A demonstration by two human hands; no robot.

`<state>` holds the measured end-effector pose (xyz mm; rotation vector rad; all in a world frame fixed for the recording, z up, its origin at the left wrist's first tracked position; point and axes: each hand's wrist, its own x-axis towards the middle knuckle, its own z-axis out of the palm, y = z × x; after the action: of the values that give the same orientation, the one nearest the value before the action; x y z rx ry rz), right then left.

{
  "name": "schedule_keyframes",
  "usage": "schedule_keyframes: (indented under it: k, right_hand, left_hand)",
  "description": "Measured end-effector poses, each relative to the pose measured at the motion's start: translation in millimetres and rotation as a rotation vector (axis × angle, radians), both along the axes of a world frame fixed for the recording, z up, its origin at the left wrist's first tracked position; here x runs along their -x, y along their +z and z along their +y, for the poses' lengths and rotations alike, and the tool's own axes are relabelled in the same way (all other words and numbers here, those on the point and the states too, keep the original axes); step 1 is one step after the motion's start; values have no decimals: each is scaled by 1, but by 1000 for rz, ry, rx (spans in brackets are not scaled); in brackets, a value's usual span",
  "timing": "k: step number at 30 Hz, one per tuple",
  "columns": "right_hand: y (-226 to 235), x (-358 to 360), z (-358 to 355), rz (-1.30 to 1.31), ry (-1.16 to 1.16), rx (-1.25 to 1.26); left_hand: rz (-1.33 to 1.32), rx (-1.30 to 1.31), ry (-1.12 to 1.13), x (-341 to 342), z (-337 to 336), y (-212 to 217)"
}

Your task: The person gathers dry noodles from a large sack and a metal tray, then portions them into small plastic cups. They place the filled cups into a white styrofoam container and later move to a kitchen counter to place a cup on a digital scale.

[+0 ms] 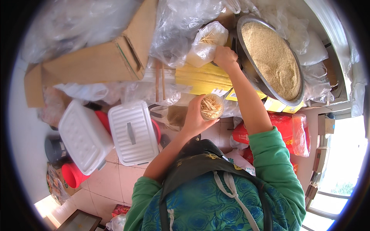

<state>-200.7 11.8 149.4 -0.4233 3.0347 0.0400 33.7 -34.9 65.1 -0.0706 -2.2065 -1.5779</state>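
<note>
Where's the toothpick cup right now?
In the head view, the toothpick cup sits mid-frame in the left hand, just below the yellow box and left of the right forearm.

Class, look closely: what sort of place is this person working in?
Probably a small home packing or storage corner: a metal basin of grain, a cardboard box, plastic bags and lidded white tubs crowd the tiled floor.

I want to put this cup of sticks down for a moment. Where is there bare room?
Bare floor tiles lie below the two white ribbed lids, by the red tub. The yellow box top is partly free. Elsewhere it is crowded: plastic bags, cardboard box, the big metal basin of grain.
</note>
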Motion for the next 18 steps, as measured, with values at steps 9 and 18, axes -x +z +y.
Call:
schedule_keyframes:
  k: [9, 18]
  right_hand:
    - [16, 37, 7, -309, 161, 137]
    - [36, -87, 52, -156, 193, 183]
  left_hand:
    - [-44, -15, 18, 21, -1, 8]
    - [-237, -60, 44, 32, -1, 12]
